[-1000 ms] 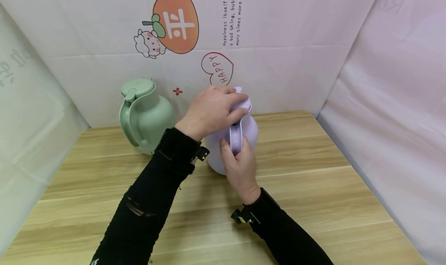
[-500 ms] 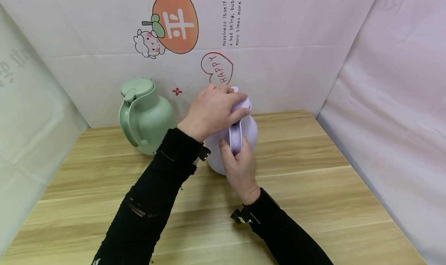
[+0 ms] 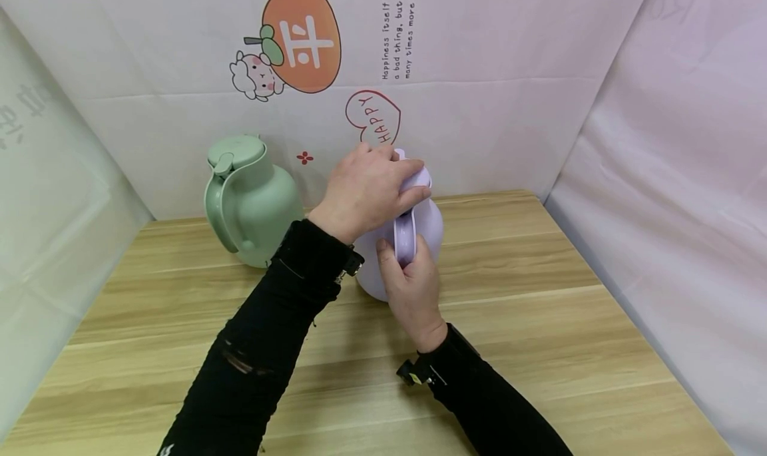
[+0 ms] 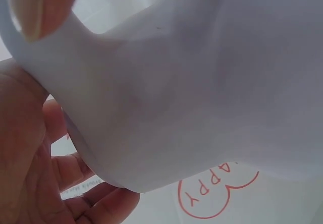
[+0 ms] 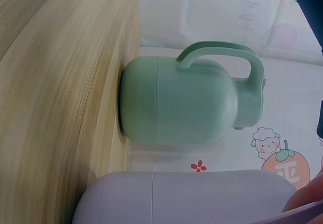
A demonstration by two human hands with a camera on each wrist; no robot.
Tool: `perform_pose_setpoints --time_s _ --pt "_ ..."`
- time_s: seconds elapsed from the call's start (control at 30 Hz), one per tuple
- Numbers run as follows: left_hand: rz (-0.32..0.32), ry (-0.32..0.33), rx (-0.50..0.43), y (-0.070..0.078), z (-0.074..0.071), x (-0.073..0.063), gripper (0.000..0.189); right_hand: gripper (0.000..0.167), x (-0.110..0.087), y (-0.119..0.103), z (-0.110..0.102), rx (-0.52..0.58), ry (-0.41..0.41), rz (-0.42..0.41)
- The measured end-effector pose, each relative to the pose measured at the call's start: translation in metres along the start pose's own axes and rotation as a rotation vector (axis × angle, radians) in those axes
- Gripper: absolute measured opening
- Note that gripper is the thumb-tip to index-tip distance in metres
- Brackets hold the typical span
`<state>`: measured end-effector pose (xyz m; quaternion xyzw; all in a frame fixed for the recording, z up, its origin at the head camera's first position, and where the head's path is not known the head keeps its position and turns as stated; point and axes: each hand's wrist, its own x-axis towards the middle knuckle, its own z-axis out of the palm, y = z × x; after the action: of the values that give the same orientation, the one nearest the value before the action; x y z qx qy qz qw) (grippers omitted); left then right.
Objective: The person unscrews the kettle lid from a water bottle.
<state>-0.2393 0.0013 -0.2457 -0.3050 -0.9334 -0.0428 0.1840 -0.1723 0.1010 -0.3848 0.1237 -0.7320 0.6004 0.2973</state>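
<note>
A pale lilac jug stands on the wooden table near its middle. My left hand lies over the jug's lid, fingers curled round it. My right hand grips the jug's handle from the near side. The left wrist view is filled by the lilac jug with my fingers wrapped at its edge. The right wrist view shows the lilac jug's body along the bottom edge. A mint green jug with a handle stands upright at the back left.
A white backdrop with an orange cartoon sticker and a red "HAPPY" heart rises behind the table. White sheets wall off both sides. The green jug is close behind the lilac one.
My left hand has shifted slightly on the lid, its fingers turned a little. The lilac jug and my right hand stay in place.
</note>
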Motion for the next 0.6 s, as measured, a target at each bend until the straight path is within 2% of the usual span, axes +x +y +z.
perform_pose_setpoints --time_s 0.6 --pt "-0.034 -0.008 0.045 0.0024 -0.0012 0.0007 0.049 0.024 -0.0004 0.0011 0.0001 -0.03 0.016 -0.007"
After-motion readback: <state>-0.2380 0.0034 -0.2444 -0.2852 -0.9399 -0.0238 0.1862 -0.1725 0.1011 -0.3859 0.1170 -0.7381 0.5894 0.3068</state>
